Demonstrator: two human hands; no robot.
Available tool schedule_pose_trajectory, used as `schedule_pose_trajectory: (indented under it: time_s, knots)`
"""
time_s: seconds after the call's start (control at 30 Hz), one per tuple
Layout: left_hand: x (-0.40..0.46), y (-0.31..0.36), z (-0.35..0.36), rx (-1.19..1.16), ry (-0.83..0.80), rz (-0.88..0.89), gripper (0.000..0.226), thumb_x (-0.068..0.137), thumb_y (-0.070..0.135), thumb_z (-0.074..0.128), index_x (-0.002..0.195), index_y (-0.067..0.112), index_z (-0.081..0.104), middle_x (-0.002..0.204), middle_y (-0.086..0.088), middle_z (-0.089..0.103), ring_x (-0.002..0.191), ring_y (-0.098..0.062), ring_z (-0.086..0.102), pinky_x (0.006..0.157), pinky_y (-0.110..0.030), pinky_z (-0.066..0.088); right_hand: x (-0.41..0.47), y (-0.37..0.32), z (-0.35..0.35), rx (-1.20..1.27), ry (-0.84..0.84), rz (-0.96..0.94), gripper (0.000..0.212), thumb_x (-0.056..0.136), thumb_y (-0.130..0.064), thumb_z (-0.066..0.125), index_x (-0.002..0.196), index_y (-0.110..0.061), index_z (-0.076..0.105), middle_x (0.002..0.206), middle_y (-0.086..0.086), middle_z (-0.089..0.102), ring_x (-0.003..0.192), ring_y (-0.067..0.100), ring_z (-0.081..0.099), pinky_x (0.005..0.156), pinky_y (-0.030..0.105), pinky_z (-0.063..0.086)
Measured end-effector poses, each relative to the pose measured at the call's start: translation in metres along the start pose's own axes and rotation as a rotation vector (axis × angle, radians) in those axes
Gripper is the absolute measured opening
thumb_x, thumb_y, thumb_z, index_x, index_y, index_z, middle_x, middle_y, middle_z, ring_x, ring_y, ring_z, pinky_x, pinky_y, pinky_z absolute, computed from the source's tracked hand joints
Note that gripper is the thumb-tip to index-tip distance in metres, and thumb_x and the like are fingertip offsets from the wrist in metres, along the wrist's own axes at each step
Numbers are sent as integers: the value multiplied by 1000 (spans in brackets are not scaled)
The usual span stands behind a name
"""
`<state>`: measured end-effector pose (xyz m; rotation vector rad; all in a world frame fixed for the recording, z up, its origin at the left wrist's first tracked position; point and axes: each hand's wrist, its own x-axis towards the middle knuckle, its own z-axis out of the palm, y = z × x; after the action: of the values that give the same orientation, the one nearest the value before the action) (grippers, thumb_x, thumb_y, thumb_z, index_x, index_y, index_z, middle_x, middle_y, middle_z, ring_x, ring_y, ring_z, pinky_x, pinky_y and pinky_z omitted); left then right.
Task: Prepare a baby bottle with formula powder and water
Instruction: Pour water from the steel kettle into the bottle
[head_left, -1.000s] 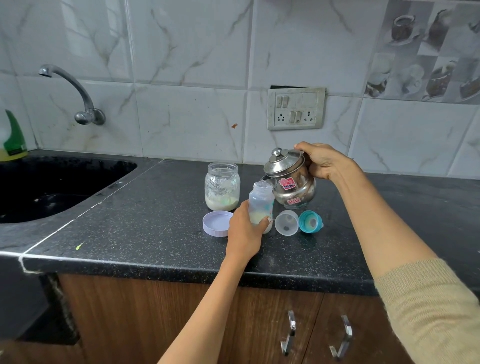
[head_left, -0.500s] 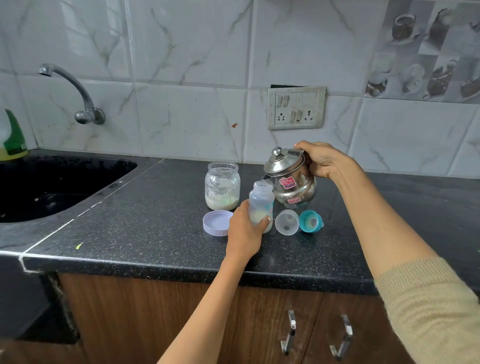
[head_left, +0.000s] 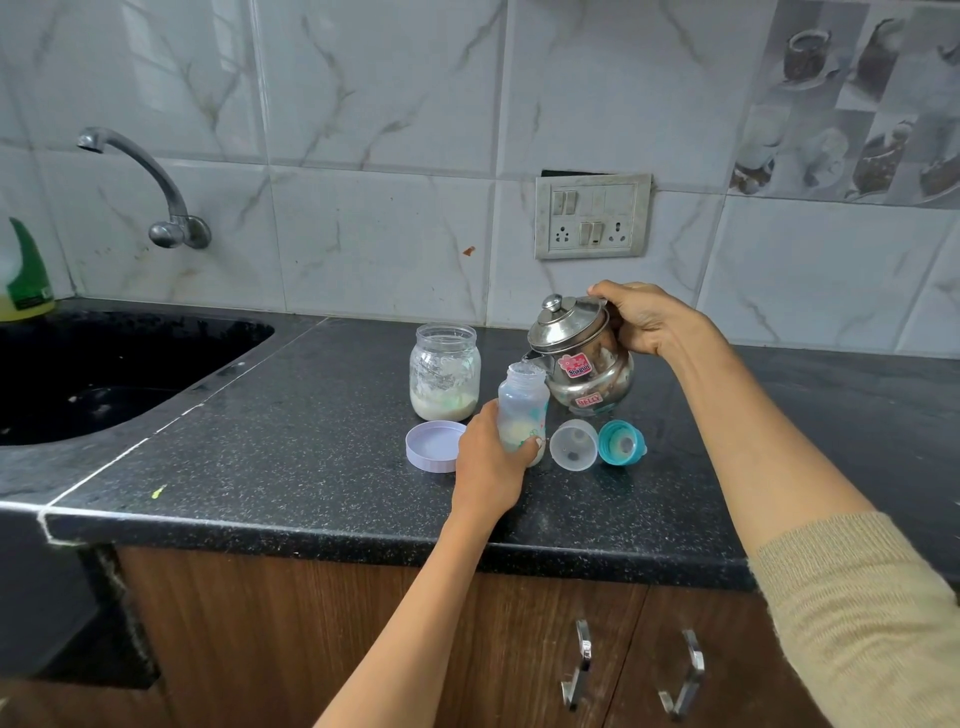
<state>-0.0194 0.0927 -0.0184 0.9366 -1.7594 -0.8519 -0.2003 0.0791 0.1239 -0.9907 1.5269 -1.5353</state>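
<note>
Baby bottle (head_left: 522, 410) stands upright on the counter (head_left: 311, 467), left hand (head_left: 488, 457) curled round its base; right hand (head_left: 644, 319) grips the tilted steel kettle (head_left: 582, 358), spout just above the bottle's open mouth

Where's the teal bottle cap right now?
In the head view, the teal bottle cap lies on the black counter, right of the clear dome cover, just in front of the steel kettle.

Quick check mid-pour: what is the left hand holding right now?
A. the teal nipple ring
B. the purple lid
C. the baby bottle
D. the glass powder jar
C. The left hand grips the open baby bottle, which stands upright on the counter while the right hand tilts the steel kettle toward its mouth.
</note>
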Motion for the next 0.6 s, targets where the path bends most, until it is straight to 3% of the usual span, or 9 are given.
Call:
schedule_pose_trajectory:
  time_s: [0.6]
  knots:
    - [0, -2, 0, -28, -8, 0, 30, 81, 12, 68, 107, 11, 53, 103, -3, 61, 92, -18, 56, 73, -27, 40, 3, 2, -3, -32, -1, -5, 16, 91, -10, 54, 75, -8, 55, 71, 9, 55, 62, 17, 52, 64, 30, 47]
